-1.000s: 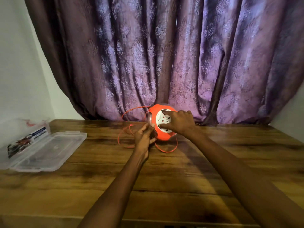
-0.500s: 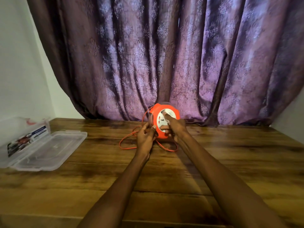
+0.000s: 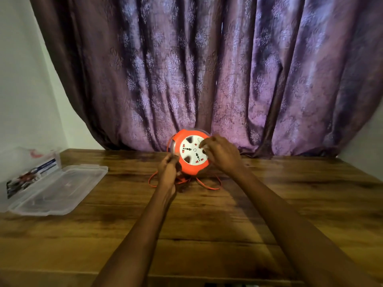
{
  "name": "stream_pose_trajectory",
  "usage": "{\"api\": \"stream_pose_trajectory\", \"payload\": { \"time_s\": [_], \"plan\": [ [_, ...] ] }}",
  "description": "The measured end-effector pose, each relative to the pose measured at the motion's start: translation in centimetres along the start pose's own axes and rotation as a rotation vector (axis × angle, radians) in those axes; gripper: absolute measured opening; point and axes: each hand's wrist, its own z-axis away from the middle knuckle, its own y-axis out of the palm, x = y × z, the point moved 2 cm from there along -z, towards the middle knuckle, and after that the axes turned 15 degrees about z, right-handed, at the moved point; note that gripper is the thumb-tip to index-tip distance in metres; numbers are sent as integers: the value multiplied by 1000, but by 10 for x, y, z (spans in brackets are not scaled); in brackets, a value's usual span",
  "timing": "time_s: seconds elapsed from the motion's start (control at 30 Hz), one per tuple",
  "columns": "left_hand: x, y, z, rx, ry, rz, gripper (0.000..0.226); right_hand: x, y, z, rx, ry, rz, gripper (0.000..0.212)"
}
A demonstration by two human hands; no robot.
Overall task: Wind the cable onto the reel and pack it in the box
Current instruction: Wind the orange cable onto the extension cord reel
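An orange cable reel [image 3: 191, 168] with a white socket face stands on edge at the back of the wooden table, close to the curtain. My right hand [image 3: 222, 155] grips the right side of the white face, fingers curled over it. At the reel's lower left edge my left hand [image 3: 168, 170] pinches the thin orange cable [image 3: 208, 186]. Short loops of loose cable lie on the table under the reel and both hands. A clear plastic box [image 3: 27, 177] lies open at the far left, its flat lid [image 3: 60, 189] spread toward me.
A purple patterned curtain [image 3: 207, 69] hangs right behind the reel. A printed card [image 3: 31, 177] shows inside the box. White walls flank both sides. The table's front edge [image 3: 186, 278] runs along the bottom of the view.
The big cable loops that stood left of the reel have shrunk to short loops under it. My right hand has shifted around the reel face to its right side.
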Motion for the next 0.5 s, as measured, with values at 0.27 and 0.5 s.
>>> {"api": "stream_pose_trajectory", "payload": {
  "time_s": [0.27, 0.5],
  "plan": [
    [-1, -3, -5, 156, -60, -107, 23, -1, -17, 0, 52, -765, 548, 49],
    [12, 5, 5, 169, -7, -91, 10, 3, -6, -3, 142, -520, 614, 58]
  ]
}}
